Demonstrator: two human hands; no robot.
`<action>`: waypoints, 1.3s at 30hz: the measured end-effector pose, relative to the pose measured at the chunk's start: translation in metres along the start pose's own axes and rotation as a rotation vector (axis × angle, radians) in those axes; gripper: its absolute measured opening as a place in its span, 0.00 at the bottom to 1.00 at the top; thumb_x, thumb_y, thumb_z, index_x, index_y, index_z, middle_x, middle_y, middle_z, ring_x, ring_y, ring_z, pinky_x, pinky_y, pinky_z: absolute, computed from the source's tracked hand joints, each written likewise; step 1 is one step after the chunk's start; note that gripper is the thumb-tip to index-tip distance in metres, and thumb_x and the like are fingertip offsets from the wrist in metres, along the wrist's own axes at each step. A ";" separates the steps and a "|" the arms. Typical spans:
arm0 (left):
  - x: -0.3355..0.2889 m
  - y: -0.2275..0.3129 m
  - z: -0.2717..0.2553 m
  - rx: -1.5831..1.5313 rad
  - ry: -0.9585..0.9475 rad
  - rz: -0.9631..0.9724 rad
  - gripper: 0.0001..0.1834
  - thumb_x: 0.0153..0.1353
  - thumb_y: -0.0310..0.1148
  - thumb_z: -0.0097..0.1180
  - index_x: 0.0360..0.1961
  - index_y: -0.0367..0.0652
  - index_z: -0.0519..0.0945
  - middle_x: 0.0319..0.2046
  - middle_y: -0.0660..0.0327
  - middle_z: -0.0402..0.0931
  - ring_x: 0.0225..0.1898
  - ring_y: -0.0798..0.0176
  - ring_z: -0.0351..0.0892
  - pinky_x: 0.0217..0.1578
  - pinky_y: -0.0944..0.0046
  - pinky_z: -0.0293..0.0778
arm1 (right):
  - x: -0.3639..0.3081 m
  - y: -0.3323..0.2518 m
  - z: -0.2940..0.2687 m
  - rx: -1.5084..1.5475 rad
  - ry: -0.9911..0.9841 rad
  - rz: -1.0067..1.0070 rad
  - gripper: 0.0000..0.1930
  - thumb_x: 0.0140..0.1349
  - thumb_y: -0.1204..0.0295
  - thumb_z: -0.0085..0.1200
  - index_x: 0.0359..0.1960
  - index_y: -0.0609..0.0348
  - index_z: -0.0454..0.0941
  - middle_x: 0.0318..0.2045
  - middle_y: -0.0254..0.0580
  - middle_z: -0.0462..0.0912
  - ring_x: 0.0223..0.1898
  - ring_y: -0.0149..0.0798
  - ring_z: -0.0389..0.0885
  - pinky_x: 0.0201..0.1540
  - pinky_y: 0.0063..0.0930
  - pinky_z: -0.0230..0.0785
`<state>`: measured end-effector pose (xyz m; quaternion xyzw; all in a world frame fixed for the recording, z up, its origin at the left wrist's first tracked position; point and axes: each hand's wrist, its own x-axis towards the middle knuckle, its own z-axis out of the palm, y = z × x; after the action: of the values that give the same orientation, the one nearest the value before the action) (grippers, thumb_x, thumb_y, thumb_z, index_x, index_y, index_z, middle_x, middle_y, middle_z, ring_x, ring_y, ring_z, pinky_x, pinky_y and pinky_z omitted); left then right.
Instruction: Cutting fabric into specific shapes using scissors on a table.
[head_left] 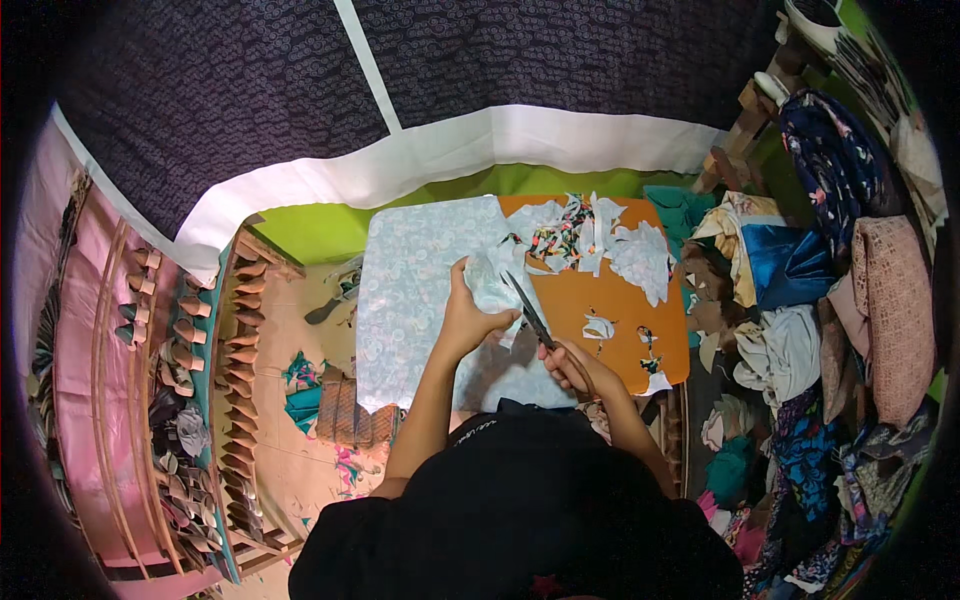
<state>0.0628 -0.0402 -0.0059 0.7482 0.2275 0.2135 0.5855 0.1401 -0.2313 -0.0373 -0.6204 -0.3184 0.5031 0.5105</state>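
Note:
My left hand [472, 322] grips a small pale piece of fabric [488, 272] with the thumb stretched to the right. Black scissors [528, 308] are in my right hand [568, 364], their blades pointing up and left against that piece. Beneath both hands spreads a large pale blue patterned fabric sheet [415, 290] on an orange tabletop [570, 300]. Cut scraps, white and dark floral [575, 228], lie at the far right of the table. Smaller scraps [598, 327] rest nearer my right hand.
Shoe forms stand in rows on a wooden rack [240, 375] at the left. Along the right side are piled fabrics, among them a blue satin piece [785, 265] and a pink roll [890, 310]. Teal scraps [303, 395] lie on the floor. A dark patterned curtain [270, 90] hangs behind.

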 end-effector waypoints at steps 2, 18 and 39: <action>-0.001 0.015 -0.003 -0.118 -0.099 -0.140 0.45 0.32 0.24 0.63 0.51 0.43 0.49 0.36 0.49 0.68 0.26 0.62 0.73 0.19 0.68 0.72 | -0.002 -0.003 0.003 0.037 0.021 0.002 0.24 0.55 0.46 0.34 0.30 0.57 0.62 0.16 0.27 0.59 0.15 0.22 0.57 0.16 0.15 0.52; 0.004 0.004 0.002 -0.371 0.110 0.060 0.38 0.39 0.18 0.58 0.50 0.44 0.51 0.29 0.55 0.70 0.24 0.68 0.73 0.18 0.74 0.69 | 0.005 0.001 0.004 -0.017 0.042 -0.131 0.24 0.53 0.45 0.40 0.28 0.57 0.60 0.14 0.27 0.58 0.13 0.21 0.55 0.14 0.14 0.49; 0.001 0.004 -0.013 -0.273 0.034 -0.030 0.40 0.37 0.15 0.57 0.51 0.45 0.50 0.18 0.61 0.69 0.15 0.69 0.71 0.13 0.73 0.68 | 0.008 -0.002 0.006 0.188 -0.050 0.031 0.35 0.44 0.33 0.35 0.30 0.58 0.61 0.15 0.25 0.56 0.15 0.20 0.51 0.15 0.13 0.46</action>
<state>0.0562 -0.0300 0.0010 0.6543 0.2173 0.2462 0.6812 0.1374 -0.2213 -0.0373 -0.5618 -0.2728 0.5540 0.5505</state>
